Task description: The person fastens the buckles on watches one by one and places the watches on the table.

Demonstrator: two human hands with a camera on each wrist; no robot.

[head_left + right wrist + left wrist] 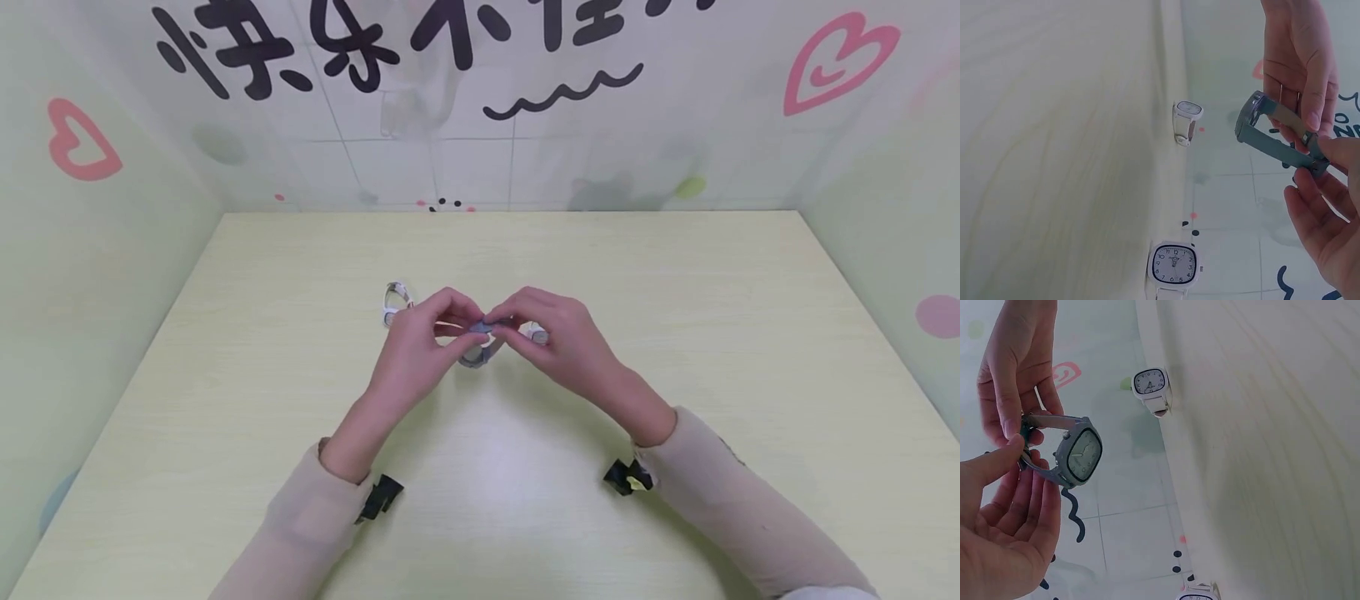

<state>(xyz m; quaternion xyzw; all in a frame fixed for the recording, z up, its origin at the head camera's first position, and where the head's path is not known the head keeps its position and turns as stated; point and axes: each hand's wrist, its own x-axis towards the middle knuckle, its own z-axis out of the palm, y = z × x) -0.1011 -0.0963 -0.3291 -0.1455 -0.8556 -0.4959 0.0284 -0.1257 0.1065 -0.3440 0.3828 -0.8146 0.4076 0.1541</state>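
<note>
A grey-blue wristwatch (1085, 456) with a rounded square face is held up between my two hands, its strap bent into a loop. My left hand (408, 350) pinches the strap near where its ends meet, thumb against fingers. From the other side, my right hand (566, 337) pinches the same part of the strap. The face hangs away from the fingers, and its dial shows in the left wrist view. Fingers hide much of the buckle area, so I cannot tell if it is fastened.
A white wristwatch (397, 302) stands on the pale wooden table (495, 500) beyond my left hand. Another white wristwatch (537, 335) is partly hidden behind my right hand. Printed wall panels (450, 167) enclose the table's back and sides.
</note>
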